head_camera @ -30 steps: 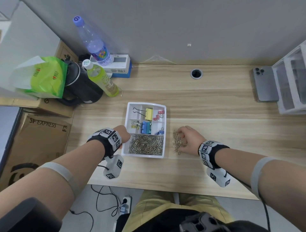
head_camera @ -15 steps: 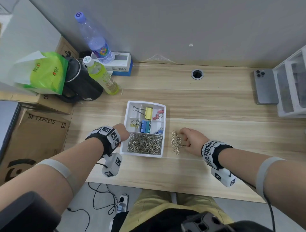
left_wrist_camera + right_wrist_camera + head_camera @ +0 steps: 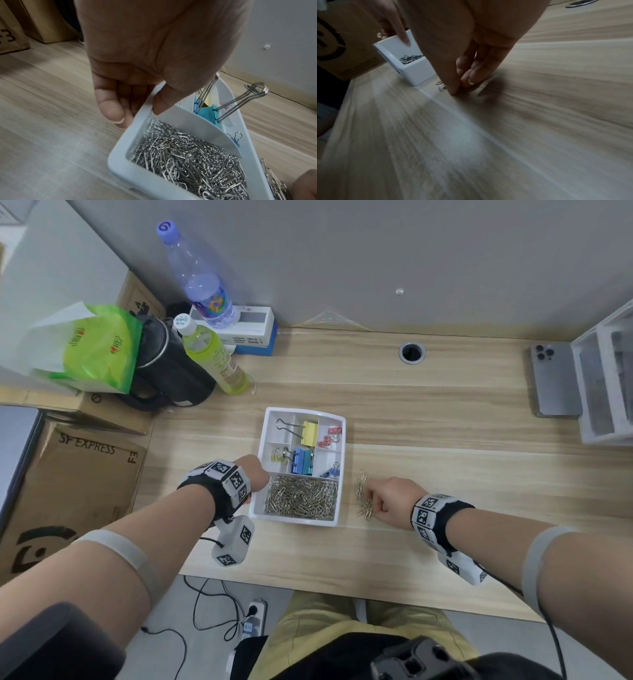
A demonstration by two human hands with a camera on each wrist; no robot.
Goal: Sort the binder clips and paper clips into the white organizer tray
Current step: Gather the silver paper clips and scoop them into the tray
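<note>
The white organizer tray (image 3: 339, 474) sits mid-desk, its near compartment full of silver paper clips (image 3: 301, 497) (image 3: 188, 159). Yellow (image 3: 309, 433), blue (image 3: 303, 462) and small red binder clips (image 3: 330, 436) fill the far compartments. My left hand (image 3: 262, 477) (image 3: 137, 116) pinches the tray's left wall (image 3: 145, 108), thumb inside and fingers outside. A small heap of loose paper clips (image 3: 362, 494) (image 3: 441, 86) lies just right of the tray (image 3: 412, 73). My right hand (image 3: 371, 501) (image 3: 462, 86) is down on the heap's near end, thumb and curled fingers closed together on the clips.
Two bottles (image 3: 212, 357), a black kettle (image 3: 168, 371) and a green bag (image 3: 96, 347) crowd the back left. A phone (image 3: 555, 381) and a white drawer unit (image 3: 606, 385) stand at the right. A cable hole (image 3: 411, 352) is at the back, and a cardboard box (image 3: 68, 491) lies off the left edge.
My right hand has slid a little toward me, from over the heap to its near end. My left hand keeps its hold on the tray wall.
</note>
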